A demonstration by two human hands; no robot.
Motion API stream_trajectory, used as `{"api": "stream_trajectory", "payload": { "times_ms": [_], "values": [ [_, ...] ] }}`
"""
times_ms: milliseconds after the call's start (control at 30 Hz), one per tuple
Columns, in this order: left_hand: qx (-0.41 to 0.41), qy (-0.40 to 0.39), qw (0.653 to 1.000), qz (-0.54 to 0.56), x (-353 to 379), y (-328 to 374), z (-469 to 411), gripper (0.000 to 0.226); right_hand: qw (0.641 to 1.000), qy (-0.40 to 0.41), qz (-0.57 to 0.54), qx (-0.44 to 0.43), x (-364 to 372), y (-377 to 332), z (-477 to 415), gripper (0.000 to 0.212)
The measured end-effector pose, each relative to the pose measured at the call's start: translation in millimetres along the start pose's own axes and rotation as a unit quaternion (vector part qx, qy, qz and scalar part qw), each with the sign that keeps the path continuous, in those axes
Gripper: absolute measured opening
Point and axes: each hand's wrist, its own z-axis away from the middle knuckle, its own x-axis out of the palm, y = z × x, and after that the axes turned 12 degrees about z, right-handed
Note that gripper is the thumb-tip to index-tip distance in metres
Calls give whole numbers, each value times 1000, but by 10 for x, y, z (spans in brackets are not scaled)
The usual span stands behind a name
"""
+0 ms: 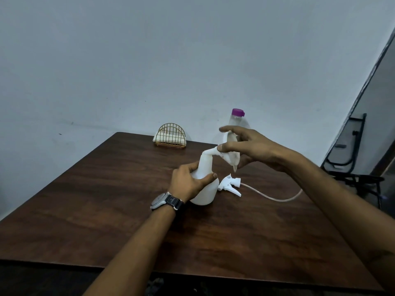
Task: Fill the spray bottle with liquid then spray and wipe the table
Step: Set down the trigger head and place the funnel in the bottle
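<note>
A white spray bottle (205, 180) stands upright on the dark wooden table (106, 199) with its top off. My left hand (189, 182) grips its shoulder and neck. My right hand (250, 149) holds a white funnel (229, 154), tilted on its side, with the spout tip at the bottle's mouth. The white trigger head (229, 185) lies on the table just right of the bottle, its clear tube (277, 198) trailing to the right. A clear bottle with a purple cap (237, 117) stands behind my right hand, mostly hidden.
A gold wire napkin holder (170, 136) with white napkins stands at the table's far edge. A black metal chair (354, 167) stands off the table's right side. A plain wall lies behind the table.
</note>
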Motion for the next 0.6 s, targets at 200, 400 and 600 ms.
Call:
{"api": "stream_trajectory", "payload": {
  "times_ms": [200, 400, 600],
  "values": [
    [8, -3, 1000, -9, 8, 10, 0, 56, 988, 27, 149, -15, -11, -128, -176, 85],
    [0, 9, 1000, -6, 25, -13, -15, 63, 982, 24, 184, -24, 96, -253, -426, 86],
    [6, 12, 1000, -10, 20, -27, -3, 48, 979, 46, 194, -37, 234, -211, -440, 65]
  ]
}}
